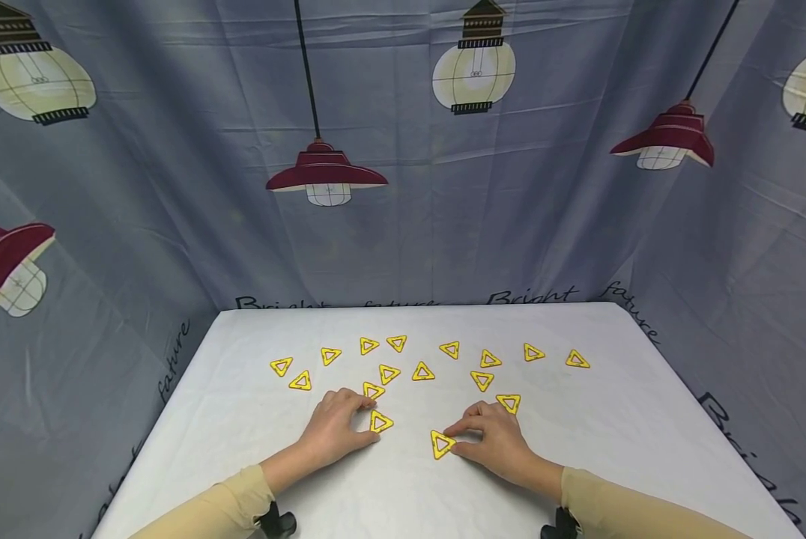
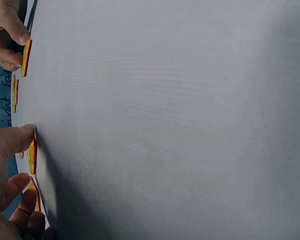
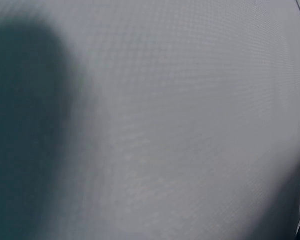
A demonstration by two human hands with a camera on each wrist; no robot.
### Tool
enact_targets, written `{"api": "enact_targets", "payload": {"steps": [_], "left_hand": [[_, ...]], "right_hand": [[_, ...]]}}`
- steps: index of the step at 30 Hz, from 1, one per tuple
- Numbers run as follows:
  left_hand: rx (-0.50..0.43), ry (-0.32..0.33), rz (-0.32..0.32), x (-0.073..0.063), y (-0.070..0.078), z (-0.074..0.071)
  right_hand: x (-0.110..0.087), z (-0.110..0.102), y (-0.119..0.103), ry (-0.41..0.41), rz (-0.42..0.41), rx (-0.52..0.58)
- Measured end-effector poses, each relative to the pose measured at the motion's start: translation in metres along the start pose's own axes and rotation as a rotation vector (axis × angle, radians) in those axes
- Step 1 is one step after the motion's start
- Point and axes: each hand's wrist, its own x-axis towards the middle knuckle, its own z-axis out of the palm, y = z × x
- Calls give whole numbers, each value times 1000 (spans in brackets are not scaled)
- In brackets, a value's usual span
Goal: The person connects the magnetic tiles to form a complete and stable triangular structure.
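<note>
Held triangle, head view: the hollow yellow triangle point(image 1: 435, 445) is the landmark, over the near part of the white tabletop point(image 1: 403, 494); its sides look nearly equal, so no long axis stands out, and one corner points right.
Right hand: the right hand point(image 1: 496, 442) is the nearer hand, just right of the held triangle, pinching that corner between thumb and index finger.
Left hand: the left hand point(image 1: 335, 428) is left of the held triangle, its thumb and index finger at either side of a second triangle point(image 1: 384, 427); whether they grip it, I cannot tell.
Second triangle: beyond and left of the held triangle, apart from it, a corner pointing right.
Neighbours: one triangle point(image 1: 366, 391) beyond the second, another point(image 1: 508, 397) beyond and right of the held one, near the right fingers; twelve more point(image 1: 423, 376) farther beyond.
Pinch, left wrist view: the held triangle shows nearly edge-on at the right thumb.
Shadow, right wrist view: a dark shadow point(image 3: 25, 125) and a sliver of fingertip; the held triangle is out of sight.
</note>
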Motion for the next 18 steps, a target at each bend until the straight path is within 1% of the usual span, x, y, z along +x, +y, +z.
{"api": "enact_targets", "payload": {"steps": [6,15,18], "left_hand": [[6,-8,2,-3,-4,0],[-25,-1,18,-4,-6,-1],[-54,1,17,-5,-5,-2]], "right_hand": [[0,-1,0,1,7,1],[0,-1,-1,-3,12,-3],[0,0,-1,-6,23,-12]]}}
